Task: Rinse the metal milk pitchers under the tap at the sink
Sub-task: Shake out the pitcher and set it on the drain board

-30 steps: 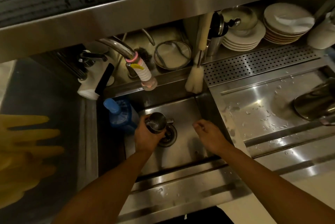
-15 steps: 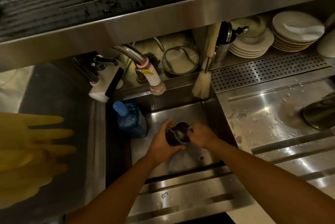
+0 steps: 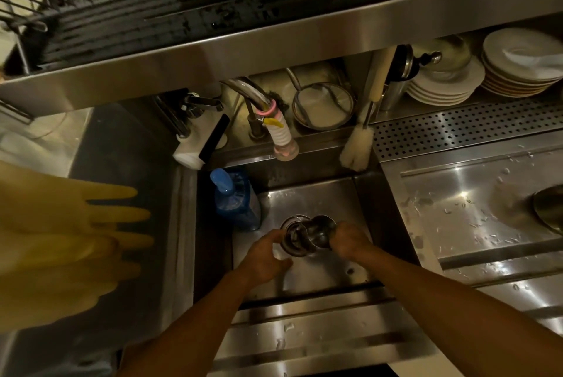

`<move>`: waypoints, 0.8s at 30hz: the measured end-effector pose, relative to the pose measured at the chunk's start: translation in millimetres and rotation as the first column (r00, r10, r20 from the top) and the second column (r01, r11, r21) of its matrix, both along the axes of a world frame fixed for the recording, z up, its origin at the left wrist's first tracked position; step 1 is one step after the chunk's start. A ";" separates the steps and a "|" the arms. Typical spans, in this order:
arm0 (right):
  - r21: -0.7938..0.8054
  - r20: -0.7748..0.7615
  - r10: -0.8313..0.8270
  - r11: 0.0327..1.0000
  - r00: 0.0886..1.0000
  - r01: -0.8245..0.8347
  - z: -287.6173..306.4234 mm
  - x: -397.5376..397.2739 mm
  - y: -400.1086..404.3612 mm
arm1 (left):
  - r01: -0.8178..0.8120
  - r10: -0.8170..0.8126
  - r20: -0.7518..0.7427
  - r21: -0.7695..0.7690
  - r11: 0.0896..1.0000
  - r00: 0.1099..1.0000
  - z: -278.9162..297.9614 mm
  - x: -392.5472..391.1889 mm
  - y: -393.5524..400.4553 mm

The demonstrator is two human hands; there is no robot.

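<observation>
A small metal milk pitcher (image 3: pixel 318 232) is tilted low in the sink basin (image 3: pixel 359 193), just over the drain (image 3: pixel 292 241). My right hand (image 3: pixel 348 241) grips its right side in a fist. On the left, my left hand (image 3: pixel 268 256) curls its forefinger and thumb against the pitcher. The tap nozzle (image 3: pixel 286 148), with a white ribbed hose and pink bands, hangs above the back of the basin; no water stream shows. A second, larger metal pitcher (image 3: pixel 550 213) lies on the wet drainboard (image 3: pixel 457 224) at the right edge, partly cut off.
A blue soap bottle (image 3: pixel 234 200) stands in the basin's left corner. Yellow rubber gloves (image 3: pixel 67 239) hang at the left. A white bottle brush (image 3: pixel 356 151), a strainer (image 3: pixel 323 108) and stacked plates (image 3: pixel 441 84) sit behind the sink under a steel shelf (image 3: pixel 274 50).
The pitcher passed from my left hand to my right, which came across and gripped it. Both hands now meet over the drain. The camera tilted up, showing more of the shelf rack.
</observation>
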State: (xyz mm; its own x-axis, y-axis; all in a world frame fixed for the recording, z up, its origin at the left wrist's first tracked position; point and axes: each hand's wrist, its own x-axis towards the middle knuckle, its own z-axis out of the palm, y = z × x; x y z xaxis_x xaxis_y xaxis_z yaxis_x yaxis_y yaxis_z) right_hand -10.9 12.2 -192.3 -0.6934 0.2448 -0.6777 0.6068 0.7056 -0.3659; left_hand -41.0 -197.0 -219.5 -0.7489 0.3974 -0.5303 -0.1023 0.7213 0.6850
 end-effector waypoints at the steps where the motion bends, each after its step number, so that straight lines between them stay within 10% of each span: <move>1: -0.020 0.008 -0.016 1.000 1.000 0.016 0.5 1.0 -1.9 | 0.008 -0.008 0.016 -0.001 1.000 1.000 0.8 -0.4 2.2; 15: -0.428 -0.009 -0.338 0.852 0.941 0.302 18.1 19.6 25.6 | 0.200 -0.249 -0.244 -0.208 0.957 0.937 24.1 -14.1 50.0; 24: -0.280 -0.118 -0.517 0.837 0.848 0.470 29.1 36.3 49.7 | 0.436 -0.681 -0.169 -0.654 0.618 0.712 34.8 -7.1 92.6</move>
State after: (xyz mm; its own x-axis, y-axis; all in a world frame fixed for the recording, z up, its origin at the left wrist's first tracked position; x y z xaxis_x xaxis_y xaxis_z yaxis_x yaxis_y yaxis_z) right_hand 25.3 61.9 -163.2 -0.6381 0.4396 -0.6321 0.7573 0.2104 -0.6183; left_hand -48.2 -104.4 -184.7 -0.6516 0.5481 -0.5244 0.6187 0.7840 0.0507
